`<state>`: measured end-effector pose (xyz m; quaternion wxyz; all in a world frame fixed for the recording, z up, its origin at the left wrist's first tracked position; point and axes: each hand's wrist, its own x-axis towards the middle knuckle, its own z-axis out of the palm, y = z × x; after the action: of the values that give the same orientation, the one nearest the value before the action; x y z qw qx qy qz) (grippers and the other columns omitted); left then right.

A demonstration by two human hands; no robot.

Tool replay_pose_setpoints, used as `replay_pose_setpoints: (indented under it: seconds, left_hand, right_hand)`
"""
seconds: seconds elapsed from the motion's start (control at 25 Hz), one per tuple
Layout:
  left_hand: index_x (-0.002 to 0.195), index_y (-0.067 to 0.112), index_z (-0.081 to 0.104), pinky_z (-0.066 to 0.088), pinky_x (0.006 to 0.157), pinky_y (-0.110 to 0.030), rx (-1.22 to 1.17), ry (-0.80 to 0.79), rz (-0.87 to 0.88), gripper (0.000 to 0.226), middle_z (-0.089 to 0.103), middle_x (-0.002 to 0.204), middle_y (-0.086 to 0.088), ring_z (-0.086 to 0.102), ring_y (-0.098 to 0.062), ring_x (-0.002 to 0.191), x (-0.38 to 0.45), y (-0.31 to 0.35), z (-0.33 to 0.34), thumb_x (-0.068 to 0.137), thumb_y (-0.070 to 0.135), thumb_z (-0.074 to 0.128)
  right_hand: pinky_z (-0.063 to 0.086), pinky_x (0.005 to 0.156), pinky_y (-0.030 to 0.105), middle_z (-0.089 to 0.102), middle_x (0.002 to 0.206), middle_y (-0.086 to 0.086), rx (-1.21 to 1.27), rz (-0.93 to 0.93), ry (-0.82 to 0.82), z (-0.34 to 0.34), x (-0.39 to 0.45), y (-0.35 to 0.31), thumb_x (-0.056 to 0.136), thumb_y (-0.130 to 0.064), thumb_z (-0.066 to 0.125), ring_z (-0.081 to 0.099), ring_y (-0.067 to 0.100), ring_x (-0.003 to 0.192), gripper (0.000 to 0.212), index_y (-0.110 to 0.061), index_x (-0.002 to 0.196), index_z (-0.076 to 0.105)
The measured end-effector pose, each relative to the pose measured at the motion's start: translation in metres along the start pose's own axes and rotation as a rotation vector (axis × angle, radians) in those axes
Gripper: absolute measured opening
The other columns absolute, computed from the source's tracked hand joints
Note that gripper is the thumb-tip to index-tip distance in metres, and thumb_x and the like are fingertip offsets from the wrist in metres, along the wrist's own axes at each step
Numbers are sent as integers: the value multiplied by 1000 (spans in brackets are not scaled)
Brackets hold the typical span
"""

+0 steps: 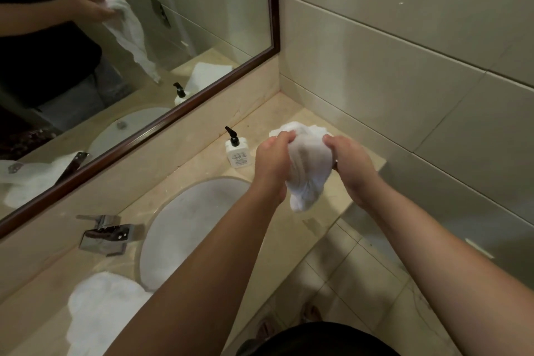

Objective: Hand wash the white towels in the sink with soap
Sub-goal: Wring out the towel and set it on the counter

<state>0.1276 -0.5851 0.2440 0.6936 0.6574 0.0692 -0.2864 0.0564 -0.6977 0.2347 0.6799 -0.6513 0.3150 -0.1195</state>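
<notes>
A bunched white towel [309,165] hangs in the air over the counter's right end, beyond the sink. My left hand [273,159] grips its left side and my right hand [351,166] grips its right side, both near the top. The towel's lower end dangles below my hands. The oval white sink [187,228] lies sunk in the beige counter to the left of my hands. A white soap bottle [237,153] with a black pump stands behind the sink near the wall. A second white towel [98,312] lies crumpled on the counter at the lower left.
A chrome faucet [107,235] sits left of the sink. A framed mirror [144,52] runs along the back wall and reflects my hands and the towel. A tiled wall closes the right side. The tiled floor [361,283] shows past the counter's front edge.
</notes>
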Motion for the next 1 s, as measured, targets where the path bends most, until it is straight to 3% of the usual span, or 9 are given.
replay_pose_setpoints:
  seconds: [0.12, 0.24, 0.36, 0.48, 0.56, 0.64, 0.72, 0.88, 1.0]
  left_hand:
    - [91, 13, 65, 46, 71, -32, -2, -10, 37, 14, 64, 85, -4, 60, -22, 83, -1, 5, 1, 94, 25, 61]
    - [98, 15, 66, 55, 73, -34, 79, -64, 135, 15, 70, 93, -2, 67, -21, 87, 3, 7, -1, 89, 27, 69]
    - [108, 11, 68, 60, 78, -38, 111, -119, 192, 25, 75, 98, -8, 73, -26, 94, 5, 7, -5, 87, 22, 74]
    - [109, 16, 68, 60, 81, -39, 216, -162, 226, 28, 74, 101, -4, 71, -21, 94, 9, 12, -11, 93, 39, 66]
    - [112, 17, 67, 57, 88, -41, 394, -166, 237, 37, 71, 106, -2, 68, -21, 98, 14, 13, -15, 95, 49, 58]
    - [122, 15, 63, 57, 88, -41, 355, -197, 102, 48, 70, 112, -4, 68, -23, 100, 15, 14, -17, 96, 54, 54]
    - [123, 11, 62, 59, 78, -37, 143, -254, -91, 48, 72, 110, -7, 72, -23, 96, 18, 11, -17, 96, 50, 58]
    - [129, 6, 60, 60, 79, -46, -33, -262, -276, 82, 73, 112, -14, 73, -32, 95, 32, -6, -15, 69, 56, 82]
    - [110, 7, 63, 56, 60, -36, -61, -142, -229, 42, 72, 95, -9, 71, -25, 80, 27, 1, -15, 92, 44, 68]
  right_hand:
    - [48, 82, 38, 69, 98, 20, 60, 9, 131, -6, -12, 3, 96, -20, 56, 55, 18, 86, 24, 3, 99, 63]
    - [52, 73, 30, 72, 90, 3, 5, -27, 149, -18, -21, 4, 87, -27, 72, 65, 15, 80, 23, -8, 98, 66]
    - [49, 57, 23, 72, 81, 1, -45, 10, 156, -36, -27, 6, 83, -31, 77, 65, 10, 65, 22, -12, 87, 68]
    - [42, 61, 29, 62, 80, 13, 0, 66, 182, -52, -31, 9, 80, -38, 79, 54, 21, 68, 36, -5, 85, 67]
    - [47, 70, 35, 68, 86, 16, 86, 126, 157, -58, -36, 7, 78, -41, 79, 59, 25, 73, 47, 3, 93, 71]
    - [54, 73, 31, 74, 85, 13, 203, 174, 161, -61, -39, 7, 85, -29, 74, 68, 21, 72, 35, 3, 98, 71]
    - [54, 67, 26, 73, 82, 11, 279, 173, 181, -59, -39, 7, 91, -21, 66, 69, 18, 69, 23, 2, 98, 69]
    - [39, 74, 37, 63, 89, 17, 130, 157, 286, -52, -41, 9, 91, -24, 67, 55, 27, 82, 19, -6, 96, 65]
    - [41, 65, 33, 62, 79, 13, 64, 190, 275, -62, -43, 0, 92, -15, 65, 55, 24, 69, 14, -11, 80, 59]
